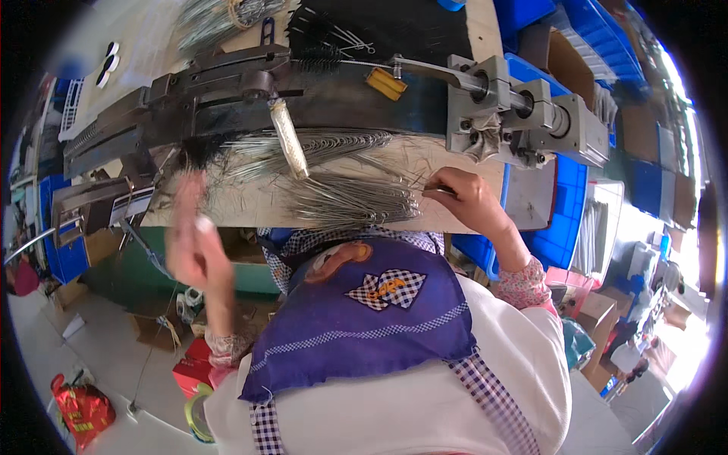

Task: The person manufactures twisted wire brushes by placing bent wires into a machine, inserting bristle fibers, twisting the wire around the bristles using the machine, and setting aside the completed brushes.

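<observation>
My left hand (199,246) is smeared by motion beside the machine's left part. Its fingers point up toward a tuft of dark bristles (201,152); whether they hold anything is not clear. My right hand (469,199) is closed in a pinch at the right end of a pile of looped metal wires (349,201). What lies between its fingertips is too small to make out. Behind that pile lies a second bundle of wires (356,142). A lever with a pale wrapped handle (288,140) reaches down between the two. A dark brush (318,62) on a wire stem spans the machine.
The dark metal machine bed (167,106) runs along the left, and a grey shaft housing (504,114) stands at right. A yellow block (387,83) and several finished brushes (349,38) lie behind. Blue bins (557,220) flank the bench on the right.
</observation>
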`<action>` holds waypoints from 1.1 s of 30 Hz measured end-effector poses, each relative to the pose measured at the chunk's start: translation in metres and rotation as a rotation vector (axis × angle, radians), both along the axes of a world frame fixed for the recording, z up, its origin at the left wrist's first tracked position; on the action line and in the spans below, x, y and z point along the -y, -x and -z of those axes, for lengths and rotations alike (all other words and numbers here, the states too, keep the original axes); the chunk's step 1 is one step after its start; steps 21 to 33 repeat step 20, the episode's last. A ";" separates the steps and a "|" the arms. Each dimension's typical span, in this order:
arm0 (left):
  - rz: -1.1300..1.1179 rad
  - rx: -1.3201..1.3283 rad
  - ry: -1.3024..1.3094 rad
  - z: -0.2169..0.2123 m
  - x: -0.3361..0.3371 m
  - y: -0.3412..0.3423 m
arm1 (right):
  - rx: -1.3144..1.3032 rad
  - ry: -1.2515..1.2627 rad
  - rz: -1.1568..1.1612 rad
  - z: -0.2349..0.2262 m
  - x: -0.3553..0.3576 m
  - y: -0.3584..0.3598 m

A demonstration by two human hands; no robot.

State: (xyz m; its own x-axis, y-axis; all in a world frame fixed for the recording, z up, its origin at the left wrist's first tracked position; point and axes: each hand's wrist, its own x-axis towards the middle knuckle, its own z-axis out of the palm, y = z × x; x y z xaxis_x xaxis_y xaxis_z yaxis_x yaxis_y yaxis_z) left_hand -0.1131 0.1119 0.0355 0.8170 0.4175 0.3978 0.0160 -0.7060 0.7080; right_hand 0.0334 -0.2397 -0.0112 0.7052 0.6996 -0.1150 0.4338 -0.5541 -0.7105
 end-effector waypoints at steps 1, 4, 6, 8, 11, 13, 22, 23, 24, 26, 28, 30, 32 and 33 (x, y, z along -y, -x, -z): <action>-0.219 -0.021 -0.828 0.005 -0.038 0.011 | -0.070 0.004 0.015 -0.004 0.001 -0.001; -0.746 -0.319 -0.894 0.055 -0.129 0.092 | -0.104 -0.019 0.034 -0.012 -0.007 -0.004; -0.951 -0.527 -0.423 0.061 -0.179 0.143 | -0.115 -0.051 0.035 -0.014 -0.010 -0.004; -0.987 -0.549 -0.375 0.062 -0.208 0.169 | 0.002 -0.167 0.176 -0.016 -0.007 0.000; -1.010 -0.484 -0.282 0.059 -0.178 0.147 | 0.070 -0.268 0.355 -0.037 -0.002 0.002; -0.971 -0.472 -0.325 0.069 -0.148 0.125 | 0.181 -0.376 0.502 -0.042 0.005 0.001; 0.203 0.230 0.195 -0.025 0.009 0.000 | 0.246 -0.550 0.182 -0.107 -0.047 -0.012; 0.203 0.230 0.195 -0.025 0.009 0.000 | 0.246 -0.550 0.182 -0.107 -0.047 -0.012; 0.203 0.230 0.195 -0.025 0.009 0.000 | 0.246 -0.550 0.182 -0.107 -0.047 -0.012; 0.203 0.230 0.195 -0.025 0.009 0.000 | 0.246 -0.550 0.182 -0.107 -0.047 -0.012; 0.203 0.230 0.195 -0.025 0.009 0.000 | 0.246 -0.550 0.182 -0.107 -0.047 -0.012; 0.203 0.230 0.195 -0.025 0.009 0.000 | 0.246 -0.550 0.182 -0.107 -0.047 -0.012; 0.203 0.230 0.195 -0.025 0.009 0.000 | 0.246 -0.550 0.182 -0.107 -0.047 -0.012; 0.203 0.230 0.195 -0.025 0.009 0.000 | 0.246 -0.550 0.182 -0.107 -0.047 -0.012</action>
